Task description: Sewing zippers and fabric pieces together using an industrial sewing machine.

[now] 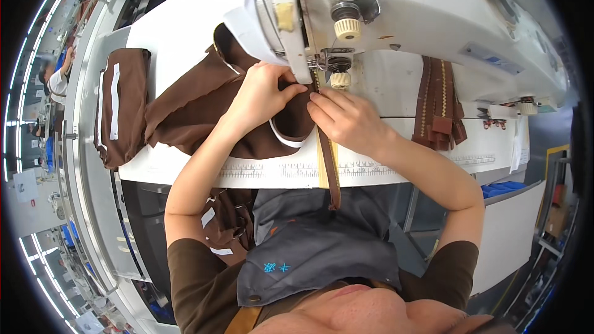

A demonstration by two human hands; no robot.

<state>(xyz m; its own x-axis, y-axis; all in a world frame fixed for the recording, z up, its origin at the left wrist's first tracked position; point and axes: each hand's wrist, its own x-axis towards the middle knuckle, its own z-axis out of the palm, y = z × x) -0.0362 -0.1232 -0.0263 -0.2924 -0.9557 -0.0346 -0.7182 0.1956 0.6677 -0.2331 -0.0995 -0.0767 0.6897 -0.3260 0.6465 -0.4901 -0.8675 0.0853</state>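
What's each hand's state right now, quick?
Left hand: closed, pinching the brown fabric.
Right hand: fingertips on the brown zipper; whether its grip is closed can't be told.

One sewing machine [411,9], two tension dials [347,28]

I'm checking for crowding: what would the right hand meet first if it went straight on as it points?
Probably the left hand, close ahead of the right hand over the brown cloth, though depth is unclear.
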